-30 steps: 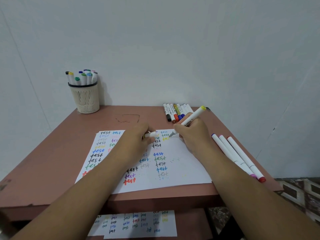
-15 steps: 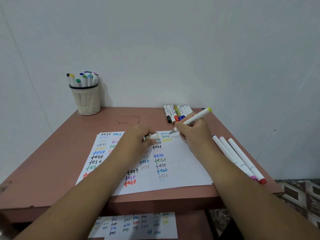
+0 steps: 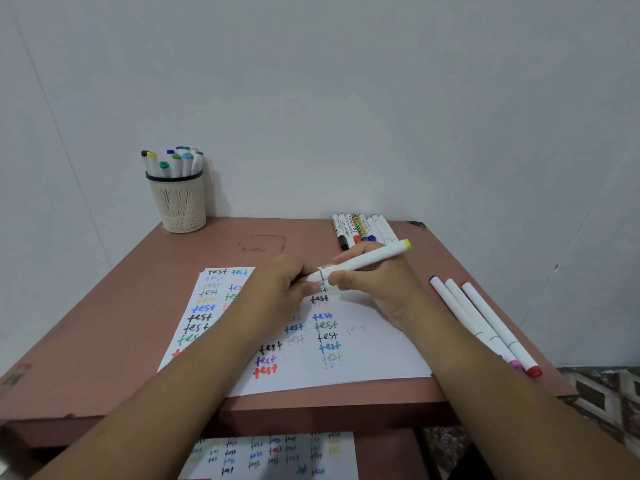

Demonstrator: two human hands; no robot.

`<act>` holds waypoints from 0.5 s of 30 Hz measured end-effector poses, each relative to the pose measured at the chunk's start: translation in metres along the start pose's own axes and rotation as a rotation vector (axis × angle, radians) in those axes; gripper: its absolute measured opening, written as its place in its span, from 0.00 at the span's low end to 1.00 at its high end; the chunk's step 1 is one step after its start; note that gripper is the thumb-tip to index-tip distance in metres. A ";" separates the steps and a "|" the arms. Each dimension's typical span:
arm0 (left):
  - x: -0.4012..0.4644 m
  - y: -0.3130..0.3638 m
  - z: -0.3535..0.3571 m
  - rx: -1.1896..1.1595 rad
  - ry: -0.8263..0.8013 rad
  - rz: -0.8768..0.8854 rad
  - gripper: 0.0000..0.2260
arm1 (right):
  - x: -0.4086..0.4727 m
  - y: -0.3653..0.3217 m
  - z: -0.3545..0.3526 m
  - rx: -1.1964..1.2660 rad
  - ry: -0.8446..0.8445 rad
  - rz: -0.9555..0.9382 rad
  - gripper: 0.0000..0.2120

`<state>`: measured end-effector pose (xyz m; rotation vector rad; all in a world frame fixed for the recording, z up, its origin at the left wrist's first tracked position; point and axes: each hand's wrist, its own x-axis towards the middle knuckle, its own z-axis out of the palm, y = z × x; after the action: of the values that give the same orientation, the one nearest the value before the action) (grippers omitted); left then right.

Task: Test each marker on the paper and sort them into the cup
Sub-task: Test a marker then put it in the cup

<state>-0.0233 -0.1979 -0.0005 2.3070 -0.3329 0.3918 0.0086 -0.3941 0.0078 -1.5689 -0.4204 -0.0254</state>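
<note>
At frame centre, above the paper [image 3: 363, 341], right hand [image 3: 374, 285] gripped the yellow-ended marker [image 3: 363, 261]; left hand [image 3: 284, 282] fingers pinched its cap [image 3: 311, 277].

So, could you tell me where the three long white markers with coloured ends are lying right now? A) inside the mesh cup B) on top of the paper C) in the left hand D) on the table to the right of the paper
D: the three long white markers lie side by side on the bare table, just past the right edge of the paper.
</note>
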 end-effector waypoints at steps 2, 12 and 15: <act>0.000 -0.002 0.000 0.013 -0.001 0.019 0.02 | -0.001 -0.001 0.001 -0.011 -0.019 0.008 0.11; -0.002 0.005 0.004 0.448 0.085 -0.134 0.17 | 0.007 0.005 -0.005 0.009 0.039 0.132 0.07; -0.003 0.008 0.004 0.631 0.028 -0.184 0.22 | 0.009 0.004 -0.007 0.119 0.142 0.129 0.10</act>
<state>-0.0280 -0.2061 0.0005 2.9120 0.0330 0.4847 0.0193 -0.3984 0.0071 -1.4639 -0.2049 -0.0118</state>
